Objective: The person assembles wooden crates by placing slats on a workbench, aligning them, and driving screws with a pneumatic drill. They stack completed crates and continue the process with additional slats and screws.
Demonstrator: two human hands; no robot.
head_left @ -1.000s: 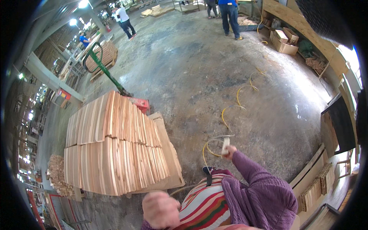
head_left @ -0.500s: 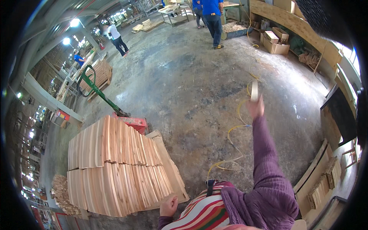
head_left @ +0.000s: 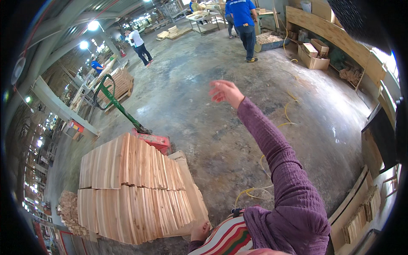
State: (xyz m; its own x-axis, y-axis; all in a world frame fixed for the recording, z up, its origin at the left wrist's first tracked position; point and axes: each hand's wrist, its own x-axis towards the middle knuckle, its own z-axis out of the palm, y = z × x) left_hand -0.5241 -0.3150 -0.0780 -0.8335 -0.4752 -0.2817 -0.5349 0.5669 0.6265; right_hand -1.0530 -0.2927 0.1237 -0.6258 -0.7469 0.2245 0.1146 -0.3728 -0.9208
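Observation:
My right hand (head_left: pixel 227 92) is stretched out over the concrete floor at the end of a purple sleeve. Its fingers are apart and hold nothing I can see. Low in the picture, my left hand (head_left: pixel 200 231) hangs beside my striped apron (head_left: pixel 227 233), its fingers curled in, with no object showing in them. The thing nearest to it is a large stack of pale wooden slats (head_left: pixel 136 191), packed upright side by side in two rows. Under the stack shows the edge of a brown sheet (head_left: pixel 197 199).
A red pallet jack (head_left: pixel 155 142) with a green handle (head_left: pixel 114 100) stands behind the stack. A yellow hose (head_left: pixel 287 110) trails across the floor. Cardboard boxes (head_left: pixel 313 55) sit at the far right. A person in blue (head_left: pixel 244 25) and one in white (head_left: pixel 138 44) stand farther off.
My right hand has swung leftward, and the pale flat piece it held is no longer in it or in sight. My left hand has shifted slightly right and down. The whole view has shifted a little.

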